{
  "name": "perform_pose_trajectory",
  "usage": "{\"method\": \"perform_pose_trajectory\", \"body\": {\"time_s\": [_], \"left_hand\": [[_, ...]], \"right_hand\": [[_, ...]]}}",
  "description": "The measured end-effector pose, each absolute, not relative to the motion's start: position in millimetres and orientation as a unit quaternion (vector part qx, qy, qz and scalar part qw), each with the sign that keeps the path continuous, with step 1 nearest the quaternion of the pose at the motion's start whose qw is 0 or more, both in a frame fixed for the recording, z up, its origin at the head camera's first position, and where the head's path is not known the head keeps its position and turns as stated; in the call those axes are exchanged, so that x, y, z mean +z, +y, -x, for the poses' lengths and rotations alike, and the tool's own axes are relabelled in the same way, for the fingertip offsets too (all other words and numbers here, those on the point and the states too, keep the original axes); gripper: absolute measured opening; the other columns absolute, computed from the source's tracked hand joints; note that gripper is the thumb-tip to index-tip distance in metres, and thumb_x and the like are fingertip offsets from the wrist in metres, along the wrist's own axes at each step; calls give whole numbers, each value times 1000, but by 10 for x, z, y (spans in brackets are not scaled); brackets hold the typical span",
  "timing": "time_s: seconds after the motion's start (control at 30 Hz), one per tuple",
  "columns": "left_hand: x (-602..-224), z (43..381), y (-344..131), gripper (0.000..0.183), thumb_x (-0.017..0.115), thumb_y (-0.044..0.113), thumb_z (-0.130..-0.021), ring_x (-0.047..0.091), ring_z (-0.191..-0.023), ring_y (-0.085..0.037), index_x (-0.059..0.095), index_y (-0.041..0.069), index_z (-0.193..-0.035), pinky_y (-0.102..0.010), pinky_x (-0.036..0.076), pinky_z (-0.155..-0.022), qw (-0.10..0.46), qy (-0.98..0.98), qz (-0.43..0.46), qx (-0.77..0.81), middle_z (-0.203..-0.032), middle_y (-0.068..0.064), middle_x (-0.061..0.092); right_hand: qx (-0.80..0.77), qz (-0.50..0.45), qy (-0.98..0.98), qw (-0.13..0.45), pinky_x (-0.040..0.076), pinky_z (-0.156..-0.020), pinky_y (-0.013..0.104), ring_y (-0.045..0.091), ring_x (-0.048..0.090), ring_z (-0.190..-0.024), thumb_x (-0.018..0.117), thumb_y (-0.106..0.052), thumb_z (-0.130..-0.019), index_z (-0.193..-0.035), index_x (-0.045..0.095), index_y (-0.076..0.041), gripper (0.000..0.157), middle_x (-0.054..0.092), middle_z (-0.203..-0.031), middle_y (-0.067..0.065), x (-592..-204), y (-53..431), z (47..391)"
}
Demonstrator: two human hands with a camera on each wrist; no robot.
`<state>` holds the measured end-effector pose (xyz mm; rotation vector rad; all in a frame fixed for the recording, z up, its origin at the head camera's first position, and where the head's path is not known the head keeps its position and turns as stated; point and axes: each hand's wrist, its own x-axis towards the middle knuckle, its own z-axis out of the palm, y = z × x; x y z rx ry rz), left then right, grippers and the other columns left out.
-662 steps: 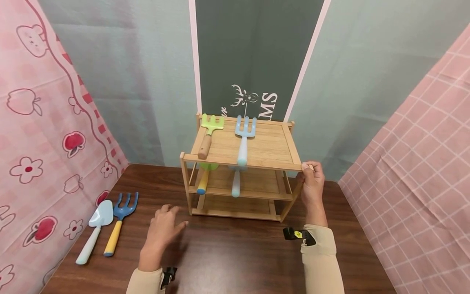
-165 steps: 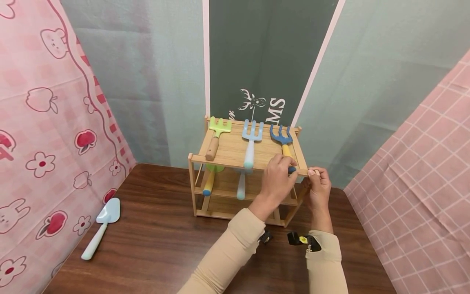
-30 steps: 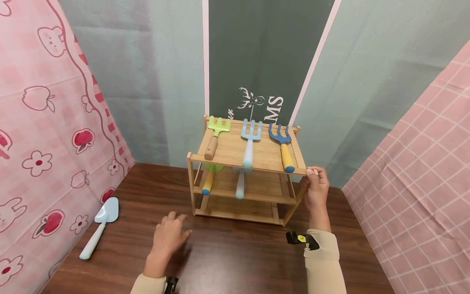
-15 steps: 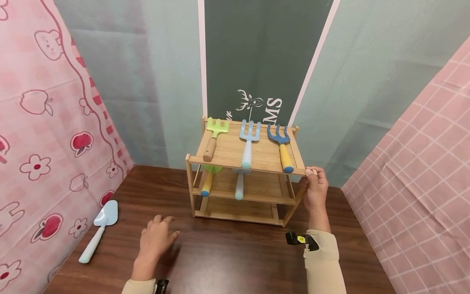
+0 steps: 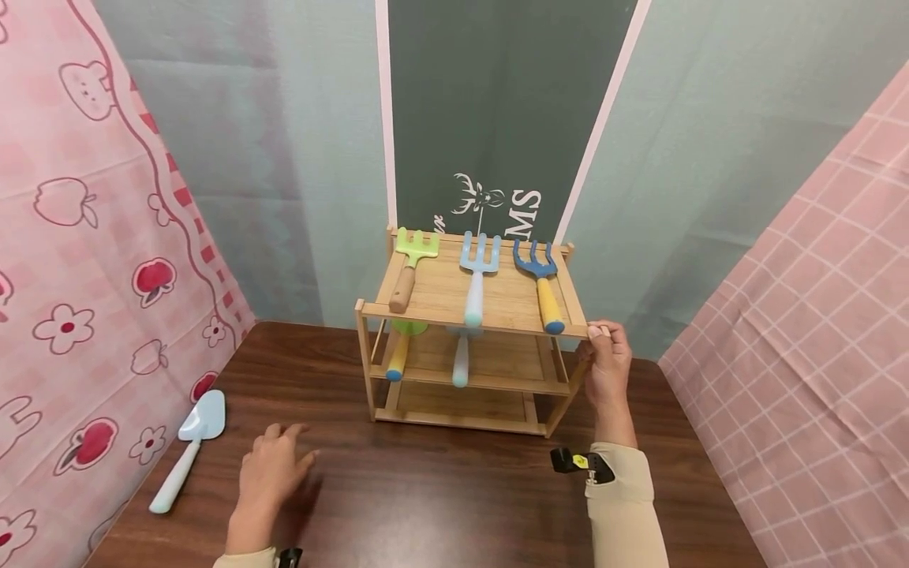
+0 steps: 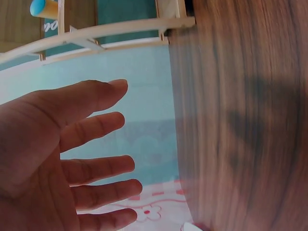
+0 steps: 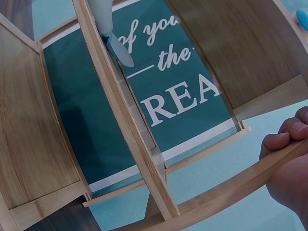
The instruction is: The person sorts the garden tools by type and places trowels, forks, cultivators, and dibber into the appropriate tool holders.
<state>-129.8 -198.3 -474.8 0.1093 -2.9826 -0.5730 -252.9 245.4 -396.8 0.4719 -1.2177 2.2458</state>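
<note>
My left hand [image 5: 266, 473] is over the table with fingers spread and nothing in it, a short way right of a light blue trowel [image 5: 203, 416] with a pale handle. In the left wrist view, the palm and fingers [image 6: 98, 171] show bare. My right hand [image 5: 609, 363] grips the front right post of a three-tier wooden shelf [image 5: 507, 296]; the right wrist view shows its fingers curled round the frame. Along the top tier lie a green hand fork [image 5: 415, 246] with a wooden handle, a light blue hand fork [image 5: 477, 260], and a dark blue hand fork [image 5: 537, 268] with a yellow handle.
On the middle tier lie a yellow-handled tool [image 5: 400, 355] with a green head and a pale-handled tool [image 5: 461, 359], their heads partly hidden by the top board. The brown table [image 5: 440, 505] is bordered by a pink curtain [image 5: 106, 260] left and a checked one [image 5: 817, 331] right.
The dark blue fork has gone from the table to the top tier's right side, where the left hand let go. That hand has since drawn back and moved left; the right keeps its grip.
</note>
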Motion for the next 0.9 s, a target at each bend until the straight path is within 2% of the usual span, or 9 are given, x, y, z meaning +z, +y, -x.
{"method": "perform_pose_trajectory", "body": {"time_s": [0.2, 0.3, 0.43, 0.57, 0.73, 0.9], "left_hand": [[-4759, 1277, -2119, 45, 73, 25, -77, 50, -92, -52, 62, 0, -113, -62, 43, -66, 46, -979, -50, -192, -108, -33, 50], [-4766, 1257, -2175, 45, 72, 26, -78, 50, -91, -52, 61, 1, -114, -63, 42, -65, 44, -978, -55, -197, -108, -33, 50], [-4777, 1208, -2256, 47, 71, 26, -79, 49, -90, -55, 60, -1, -115, -63, 42, -64, 49, -976, -66, -203, -108, -35, 49], [-4801, 1143, -2355, 49, 71, 26, -78, 48, -90, -56, 58, -4, -114, -63, 41, -64, 60, -973, -78, -208, -108, -36, 47], [-4832, 1074, -2475, 48, 71, 26, -79, 48, -91, -56, 58, -4, -115, -62, 42, -65, 57, -971, -94, -214, -106, -35, 47], [-4877, 993, -2578, 50, 70, 26, -80, 47, -91, -57, 56, -4, -117, -63, 41, -67, 55, -967, -115, -220, -104, -34, 47]], "right_hand": [[831, -167, -456, 272, 28, -48, 25, 14, 35, -50, 50, 6, -91, -87, 58, 0, 11, 42, -60, 4, -3963, 2448, 2534], [832, -167, -454, 272, 25, -48, 27, 14, 34, -50, 53, 3, -90, -88, 56, 2, 4, 41, -60, 4, -3969, 2446, 2530], [832, -172, -454, 270, 22, -50, 30, 14, 34, -51, 55, 1, -90, -89, 55, 4, 3, 41, -61, 4, -3973, 2444, 2527], [833, -169, -453, 270, 25, -48, 27, 13, 35, -51, 54, 2, -90, -89, 56, 3, 2, 42, -61, 4, -3970, 2439, 2525], [829, -162, -460, 273, 31, -48, 23, 13, 36, -51, 48, 6, -91, -87, 59, -1, 14, 42, -60, 4, -3968, 2448, 2518], [830, -163, -459, 271, 30, -47, 24, 13, 36, -50, 48, 6, -91, -87, 59, -1, 13, 42, -60, 4, -3968, 2451, 2512]]}}
